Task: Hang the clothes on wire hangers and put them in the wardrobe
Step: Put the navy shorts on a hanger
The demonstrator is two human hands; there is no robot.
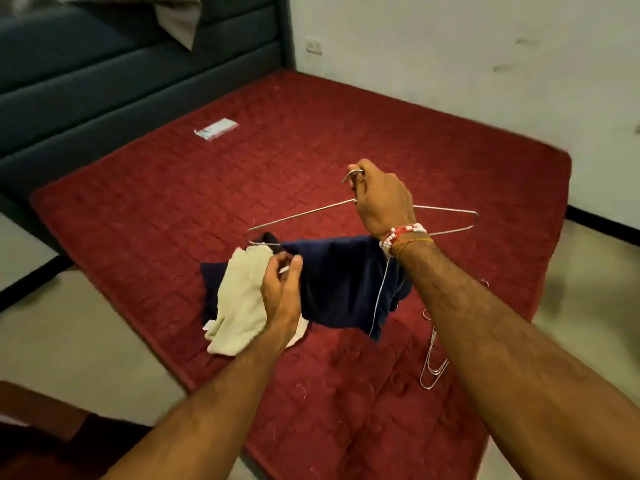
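Navy garment (339, 278) drapes the wire hanger (304, 214), long axis left-right mid-frame; right hand (384, 199) grips its neck, left hand (280, 292) fingers (296, 263) pinch cloth below the left tip.

Light is dim, warm and yellow-tinted, diffuse from above; the source is out of view. Shadows lie soft and faint on the red quilted mattress (311, 140). The dark blue padded upholstery (86, 81) and the dark navy garment (339, 278) lose detail in shade. Motion blur smears the left hand (282, 292) and the upper left corner. The thin silver wire hanger (304, 215) reads fairly sharp. Wide-angle distortion bends the mattress edges.
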